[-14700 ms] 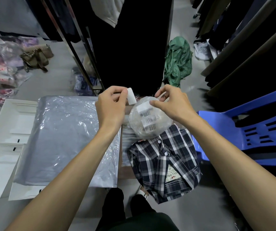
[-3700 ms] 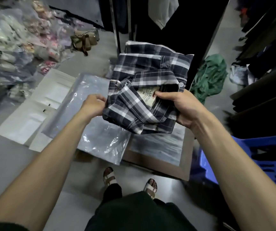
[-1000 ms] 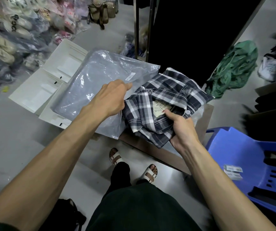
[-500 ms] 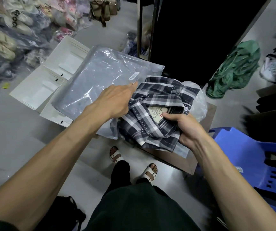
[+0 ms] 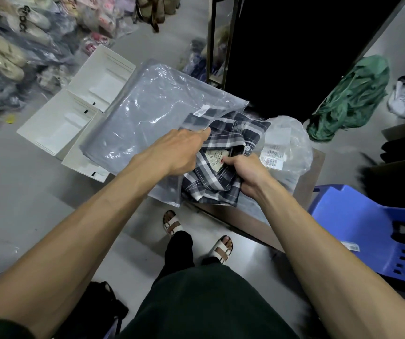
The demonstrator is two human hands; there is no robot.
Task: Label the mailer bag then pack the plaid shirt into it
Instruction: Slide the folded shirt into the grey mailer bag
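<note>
A: Mailer bag (image 5: 147, 123), grey, flat on the tabletop (image 5: 315, 182), small label near its mouth. Plaid shirt (image 5: 223, 148), folded, far edge already under the lifted film.

B: Left hand (image 5: 179, 152)?

A: Fingers pressed together, pinching the bag's upper lip. Right hand (image 5: 248, 173): fingers curled tight round the shirt's near end.

B: Best handling, judged from this?

A: Mouth held high and wide; fold kept compact; straight push toward the bag's far end.

Blue plastic chair (image 5: 358, 231), green cloth heap (image 5: 350, 99), white boxes (image 5: 74, 113).
</note>
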